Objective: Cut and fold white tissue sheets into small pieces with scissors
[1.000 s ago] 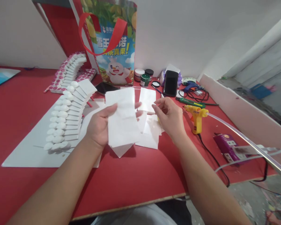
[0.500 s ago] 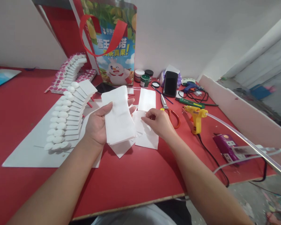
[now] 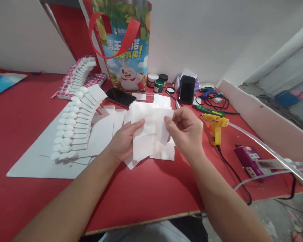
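My left hand (image 3: 125, 139) grips a stack of white paper sheets (image 3: 144, 148), its thumb on top of the left edge. In my right hand (image 3: 188, 129), a small white paper piece (image 3: 163, 126) is pinched between thumb and fingers, lying over the right part of the stack. Beneath and behind the stack, more white sheets (image 3: 168, 154) rest on the red table. To the left, a curved row of white pieces with oval white tips (image 3: 70, 124) stands on a white board (image 3: 32, 158).
A colourful bag (image 3: 127, 50) stands at the back beside paint jars (image 3: 158, 86). Two phones (image 3: 121, 97) (image 3: 187, 90) are near it. On the right are scissors, partly hidden, a yellow glue gun (image 3: 215, 129) with its cable and a purple box (image 3: 252, 161).
My right hand has lifted a small paper piece and brought it over the stack. My left hand and the stack have moved slightly right, and the view has shifted a little.
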Action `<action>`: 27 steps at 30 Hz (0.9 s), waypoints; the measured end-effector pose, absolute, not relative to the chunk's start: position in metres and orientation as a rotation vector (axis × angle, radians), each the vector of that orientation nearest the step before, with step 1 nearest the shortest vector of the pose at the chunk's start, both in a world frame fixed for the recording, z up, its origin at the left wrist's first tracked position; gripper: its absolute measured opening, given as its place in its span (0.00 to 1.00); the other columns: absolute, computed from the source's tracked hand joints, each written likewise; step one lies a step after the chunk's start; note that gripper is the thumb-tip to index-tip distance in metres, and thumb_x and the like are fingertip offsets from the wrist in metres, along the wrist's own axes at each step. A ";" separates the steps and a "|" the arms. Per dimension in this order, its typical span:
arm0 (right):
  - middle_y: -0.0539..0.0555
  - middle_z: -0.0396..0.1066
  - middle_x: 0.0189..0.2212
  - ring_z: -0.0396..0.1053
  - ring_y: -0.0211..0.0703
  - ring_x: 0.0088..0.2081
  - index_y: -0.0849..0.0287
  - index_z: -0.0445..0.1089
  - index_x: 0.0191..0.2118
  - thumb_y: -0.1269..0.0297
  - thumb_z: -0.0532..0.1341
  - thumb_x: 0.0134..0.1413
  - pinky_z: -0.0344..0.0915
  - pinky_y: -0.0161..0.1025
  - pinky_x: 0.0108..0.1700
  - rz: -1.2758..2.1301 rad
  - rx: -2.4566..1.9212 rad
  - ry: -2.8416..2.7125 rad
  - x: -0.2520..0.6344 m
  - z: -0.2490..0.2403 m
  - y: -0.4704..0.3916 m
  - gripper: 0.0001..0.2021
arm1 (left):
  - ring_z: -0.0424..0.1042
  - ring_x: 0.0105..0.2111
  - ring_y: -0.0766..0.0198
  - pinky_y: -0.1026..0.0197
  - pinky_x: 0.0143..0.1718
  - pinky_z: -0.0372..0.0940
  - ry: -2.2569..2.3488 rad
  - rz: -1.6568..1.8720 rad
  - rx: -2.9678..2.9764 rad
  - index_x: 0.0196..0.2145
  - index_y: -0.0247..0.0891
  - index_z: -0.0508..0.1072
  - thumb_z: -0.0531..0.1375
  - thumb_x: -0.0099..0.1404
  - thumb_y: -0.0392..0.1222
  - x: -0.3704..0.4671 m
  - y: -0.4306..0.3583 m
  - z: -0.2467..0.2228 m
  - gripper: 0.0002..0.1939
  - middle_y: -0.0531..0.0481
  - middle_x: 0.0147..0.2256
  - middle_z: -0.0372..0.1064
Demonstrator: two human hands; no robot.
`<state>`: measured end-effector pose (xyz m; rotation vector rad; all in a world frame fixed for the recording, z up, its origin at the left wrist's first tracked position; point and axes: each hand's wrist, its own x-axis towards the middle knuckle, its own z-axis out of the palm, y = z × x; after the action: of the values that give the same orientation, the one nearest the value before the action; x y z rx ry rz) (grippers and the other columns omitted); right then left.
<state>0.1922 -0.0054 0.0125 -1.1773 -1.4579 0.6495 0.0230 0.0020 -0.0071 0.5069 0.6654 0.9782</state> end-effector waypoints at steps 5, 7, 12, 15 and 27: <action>0.53 0.73 0.35 0.73 0.42 0.36 0.54 0.62 0.33 0.68 0.61 0.57 0.70 0.41 0.37 0.362 -0.950 -1.840 0.185 0.007 -0.009 0.06 | 0.82 0.40 0.47 0.48 0.49 0.74 0.570 0.820 0.400 0.55 0.27 0.75 0.54 0.72 0.39 0.021 0.004 -0.010 0.19 0.38 0.37 0.81; 0.57 0.76 0.42 0.74 0.46 0.44 0.54 0.63 0.36 0.71 0.59 0.57 0.71 0.44 0.44 0.295 -0.832 -2.033 0.188 0.007 -0.008 0.05 | 0.82 0.38 0.47 0.46 0.48 0.74 0.499 0.737 0.356 0.55 0.25 0.74 0.51 0.73 0.42 0.017 0.008 -0.011 0.22 0.37 0.35 0.81; 0.60 0.78 0.43 0.75 0.48 0.42 0.54 0.61 0.37 0.74 0.57 0.54 0.70 0.46 0.45 0.230 -0.740 -2.261 0.192 0.007 -0.007 0.08 | 0.81 0.42 0.42 0.42 0.48 0.73 0.443 0.687 0.303 0.55 0.23 0.72 0.47 0.75 0.49 0.008 0.013 -0.014 0.27 0.33 0.38 0.80; 0.63 0.77 0.49 0.75 0.51 0.49 0.54 0.60 0.37 0.76 0.56 0.52 0.70 0.49 0.49 0.199 -0.704 -2.268 0.191 0.008 -0.009 0.09 | 0.81 0.40 0.44 0.44 0.47 0.73 0.495 0.722 0.285 0.50 0.25 0.74 0.47 0.75 0.49 0.009 0.013 -0.014 0.25 0.36 0.34 0.80; 0.68 0.76 0.52 0.72 0.56 0.59 0.56 0.63 0.35 0.81 0.51 0.57 0.68 0.57 0.56 -0.042 -0.738 -2.371 0.184 0.002 -0.010 0.11 | 0.80 0.43 0.50 0.53 0.47 0.73 0.620 0.852 0.332 0.42 0.31 0.77 0.48 0.73 0.37 0.016 0.008 -0.007 0.17 0.44 0.31 0.79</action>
<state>0.1842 -0.0095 0.0017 -0.7384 -2.3707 -0.0419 0.0158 0.0082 -0.0073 0.3316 0.6201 0.8519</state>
